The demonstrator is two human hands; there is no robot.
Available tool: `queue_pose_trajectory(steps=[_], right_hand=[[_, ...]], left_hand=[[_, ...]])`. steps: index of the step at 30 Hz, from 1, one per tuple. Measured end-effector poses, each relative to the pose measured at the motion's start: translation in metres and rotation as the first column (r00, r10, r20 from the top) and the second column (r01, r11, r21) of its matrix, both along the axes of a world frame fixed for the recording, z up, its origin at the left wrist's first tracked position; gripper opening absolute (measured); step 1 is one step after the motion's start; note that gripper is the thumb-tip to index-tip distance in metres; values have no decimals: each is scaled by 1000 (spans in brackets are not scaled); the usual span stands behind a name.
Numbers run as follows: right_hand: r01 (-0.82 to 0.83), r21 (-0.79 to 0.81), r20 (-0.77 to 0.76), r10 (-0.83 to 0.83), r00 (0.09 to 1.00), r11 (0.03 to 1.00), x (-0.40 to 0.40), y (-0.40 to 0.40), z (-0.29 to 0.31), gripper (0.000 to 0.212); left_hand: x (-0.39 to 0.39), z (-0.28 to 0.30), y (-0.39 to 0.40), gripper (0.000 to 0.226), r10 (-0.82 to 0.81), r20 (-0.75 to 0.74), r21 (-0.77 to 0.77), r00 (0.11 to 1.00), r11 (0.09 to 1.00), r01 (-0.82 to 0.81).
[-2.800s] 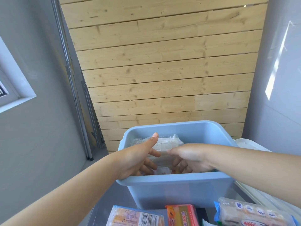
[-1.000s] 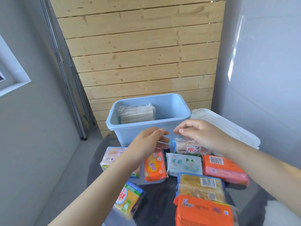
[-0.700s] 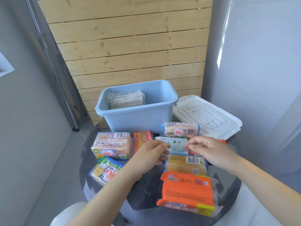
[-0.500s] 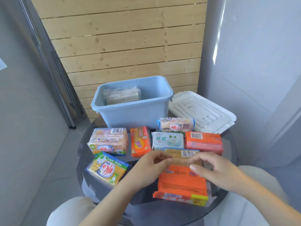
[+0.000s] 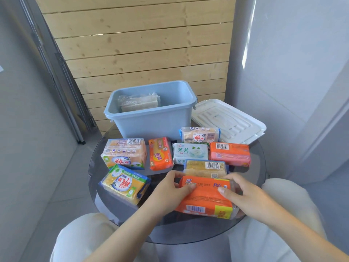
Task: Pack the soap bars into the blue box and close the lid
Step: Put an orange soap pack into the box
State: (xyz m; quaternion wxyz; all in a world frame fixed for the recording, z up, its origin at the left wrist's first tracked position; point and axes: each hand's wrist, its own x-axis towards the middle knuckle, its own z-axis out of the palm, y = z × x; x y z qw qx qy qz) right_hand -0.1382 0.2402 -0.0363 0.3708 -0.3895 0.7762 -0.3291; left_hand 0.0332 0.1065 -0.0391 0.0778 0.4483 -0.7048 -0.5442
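Fingers of the left hand and right hand clasp the ends of a glossy orange soap pack. It lies on the round dark glass table, near the open blue box, before pale wooden slats.

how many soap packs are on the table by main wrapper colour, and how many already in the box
orange packs: 3
yellow/peach packs with blue trim: 4
white and green pack: 1
clear-wrapped pack in the blue box: 1
total: 9 packs, 8 on the glass table
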Motion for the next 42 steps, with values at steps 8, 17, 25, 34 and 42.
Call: queue_pose_trajectory(steps=[8, 17, 25, 34, 42], right_hand=[[71, -78, 14, -70, 997, 994, 10, -8, 19, 20], [63, -204, -12, -67, 998, 977, -2, -74, 95, 34], [48, -304, 6, -49, 999, 952, -22, -156, 147, 45], [-12, -231, -170, -28, 985, 973, -51, -259, 176, 37], [-235, 162, -465, 284, 838, 958, -57, -294, 152, 49]], left_hand=[[11, 17, 5, 33, 141, -139, 1, 980, 990, -143], [2, 98, -49, 27, 166, -288, -132, 943, 968, -211], [-19, 152, -118, 23, 194, -409, -170, 892, 944, -283], [-61, 159, -204, 25, 223, -319, -56, 921, 966, -253], [-69, 103, -241, 11, 219, -134, 241, 966, 953, -183]])
